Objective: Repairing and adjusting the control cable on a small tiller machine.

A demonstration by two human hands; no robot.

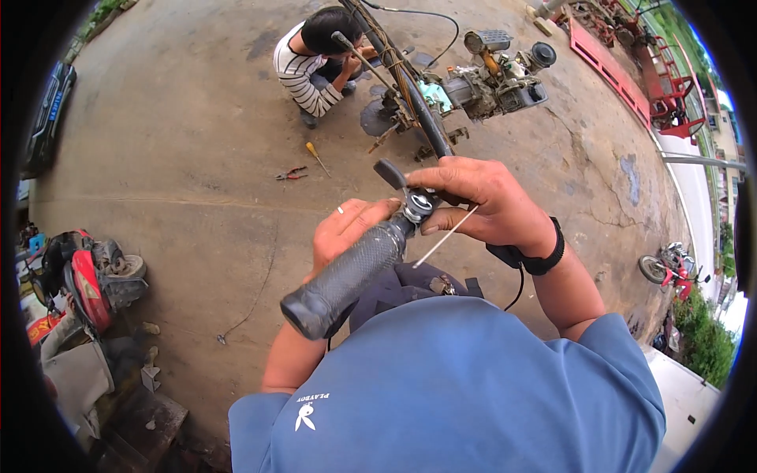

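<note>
A handlebar with a black knurled rubber grip (347,272) points toward me. At the grip's far end is a metal lever clamp (419,205) with a small black lever (389,174). My left hand (351,225), a ring on one finger, is closed around the far side of the grip, fingertips against the clamp. My right hand (489,197) closes on the clamp from the other side, thumb below and fingers above. A thin pale wire (445,236) slants out by my right thumb. Parts of the clamp are hidden behind my fingers.
The long black bar (426,118) runs to an engine-driven machine (481,87) on the concrete. Another person (309,67) squats beside it. Pliers (292,173) and a yellow-handled screwdriver (318,158) lie on the ground. Motorbikes stand left (91,284) and right (670,266).
</note>
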